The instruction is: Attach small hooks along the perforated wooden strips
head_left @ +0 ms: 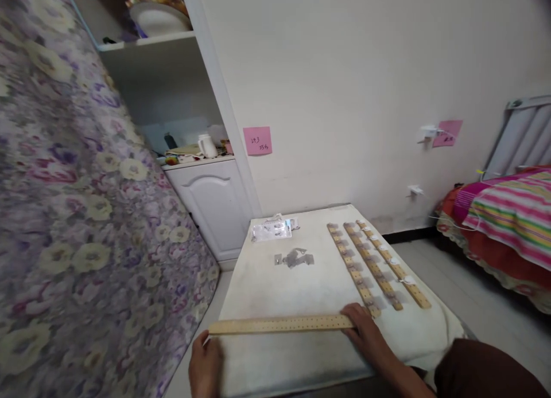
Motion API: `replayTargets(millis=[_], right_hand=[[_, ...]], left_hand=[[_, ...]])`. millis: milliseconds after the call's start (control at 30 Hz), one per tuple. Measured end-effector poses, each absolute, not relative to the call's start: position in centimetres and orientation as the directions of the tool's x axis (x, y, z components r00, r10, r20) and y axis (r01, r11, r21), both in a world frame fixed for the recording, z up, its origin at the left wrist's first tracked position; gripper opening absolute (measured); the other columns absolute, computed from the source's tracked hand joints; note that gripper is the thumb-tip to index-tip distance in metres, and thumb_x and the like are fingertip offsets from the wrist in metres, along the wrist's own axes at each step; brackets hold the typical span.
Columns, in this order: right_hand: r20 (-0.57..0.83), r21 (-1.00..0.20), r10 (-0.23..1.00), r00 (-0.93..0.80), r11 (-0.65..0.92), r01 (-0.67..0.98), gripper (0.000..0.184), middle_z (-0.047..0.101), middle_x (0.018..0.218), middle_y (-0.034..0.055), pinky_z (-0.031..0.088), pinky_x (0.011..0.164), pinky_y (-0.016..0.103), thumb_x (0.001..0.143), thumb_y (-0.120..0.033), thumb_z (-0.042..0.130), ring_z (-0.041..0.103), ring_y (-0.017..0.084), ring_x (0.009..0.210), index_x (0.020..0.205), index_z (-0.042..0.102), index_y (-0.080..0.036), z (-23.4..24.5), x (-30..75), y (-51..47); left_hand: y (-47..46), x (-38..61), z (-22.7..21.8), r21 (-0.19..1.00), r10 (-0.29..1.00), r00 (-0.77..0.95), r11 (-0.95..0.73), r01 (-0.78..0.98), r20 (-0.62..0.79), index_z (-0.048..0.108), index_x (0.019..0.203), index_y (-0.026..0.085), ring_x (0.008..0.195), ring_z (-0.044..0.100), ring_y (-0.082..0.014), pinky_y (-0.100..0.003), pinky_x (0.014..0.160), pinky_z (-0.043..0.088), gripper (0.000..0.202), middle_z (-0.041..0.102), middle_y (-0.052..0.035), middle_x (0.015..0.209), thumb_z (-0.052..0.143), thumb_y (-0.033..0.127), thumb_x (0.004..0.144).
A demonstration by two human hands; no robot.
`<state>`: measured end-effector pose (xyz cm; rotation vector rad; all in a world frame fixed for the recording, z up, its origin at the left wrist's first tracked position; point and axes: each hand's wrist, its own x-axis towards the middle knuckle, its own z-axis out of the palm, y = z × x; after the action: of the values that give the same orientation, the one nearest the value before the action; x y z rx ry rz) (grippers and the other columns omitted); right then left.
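A long pale wooden strip [279,324] with rows of small holes lies crosswise near the front of the cloth-covered table. Its right end is gripped by my right hand [360,329], fingers over the top. At the other end, my left hand [206,363], slightly blurred, has its fingertips closed at the strip's tip. Beyond my right hand, three narrower wooden strips [373,266] lie side by side, pointing away from me, with small clear or white pieces attached along them. Several flat grey pieces [295,258] sit mid-table.
Clear plastic packaging [271,230] lies at the table's far left corner. A floral curtain [86,214] hangs close on the left, beside a white cabinet [210,203]. Behind the table is a wall [336,100]. A bed with a striped cover [516,209] stands at the right.
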<state>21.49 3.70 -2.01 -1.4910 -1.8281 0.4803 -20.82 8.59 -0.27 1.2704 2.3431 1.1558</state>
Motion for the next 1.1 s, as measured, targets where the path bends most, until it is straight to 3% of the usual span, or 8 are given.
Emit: replayTargets(millis=[167,400,633,900,1100], right_hand=[[0.216,-0.534,0.969,-0.119,0.219,0.817,0.030,0.059,0.105,0.0094,0.037,0.090,0.035,0.079,-0.011,0.042,0.050,0.023,0.101,0.103,0.059,-0.019,0.4,22.2,4.3],[0.093,-0.408,0.977,-0.194,0.215,0.887,0.034,0.060,0.099,0.0092,0.036,0.083,0.029,0.079,-0.004,0.037,0.052,0.020,0.093,0.099,0.061,-0.017,2.3,22.0,4.6],[0.076,-0.394,0.985,-0.154,0.172,0.903,0.033,0.059,0.100,0.0107,0.036,0.083,0.029,0.077,-0.002,0.038,0.051,0.021,0.093,0.095,0.062,-0.017,2.0,21.3,4.0],[0.078,-0.361,0.990,-0.113,0.134,0.923,0.035,0.058,0.103,0.0109,0.034,0.084,0.029,0.076,-0.001,0.040,0.049,0.021,0.095,0.100,0.061,-0.016,1.0,20.4,4.0],[0.089,-0.398,0.987,-0.138,0.162,0.903,0.031,0.059,0.096,0.0083,0.034,0.082,0.028,0.079,-0.003,0.038,0.050,0.020,0.091,0.093,0.061,-0.018,1.4,20.7,3.7]], left_hand=[[8.3,-21.0,-0.3,0.771,0.821,-0.549,0.247,0.587,0.155,0.051,0.115,0.015,0.104,0.058,-0.0265,-0.039,0.091,0.045,0.046,0.060,-0.0115,0.112,0.040,0.036,0.076],[7.3,-21.1,-1.3,0.600,0.852,-0.486,0.288,0.746,0.195,0.055,0.114,0.009,0.109,0.053,-0.0295,-0.040,0.097,0.041,0.052,0.058,-0.0166,0.111,0.033,0.038,0.078],[6.3,-21.2,-1.3,0.552,0.861,-0.454,0.270,0.789,0.227,0.059,0.101,0.015,0.099,0.058,-0.0266,-0.036,0.087,0.047,0.040,0.063,-0.0111,0.099,0.036,0.036,0.076],[5.8,-20.2,-1.1,0.535,0.860,-0.451,0.270,0.800,0.240,0.056,0.107,0.012,0.103,0.055,-0.0283,-0.038,0.090,0.044,0.044,0.059,-0.0138,0.101,0.034,0.036,0.077],[5.2,-20.5,-1.2,0.561,0.870,-0.443,0.261,0.786,0.215,0.055,0.106,0.013,0.101,0.055,-0.0283,-0.039,0.089,0.045,0.042,0.058,-0.0130,0.101,0.035,0.037,0.078]])
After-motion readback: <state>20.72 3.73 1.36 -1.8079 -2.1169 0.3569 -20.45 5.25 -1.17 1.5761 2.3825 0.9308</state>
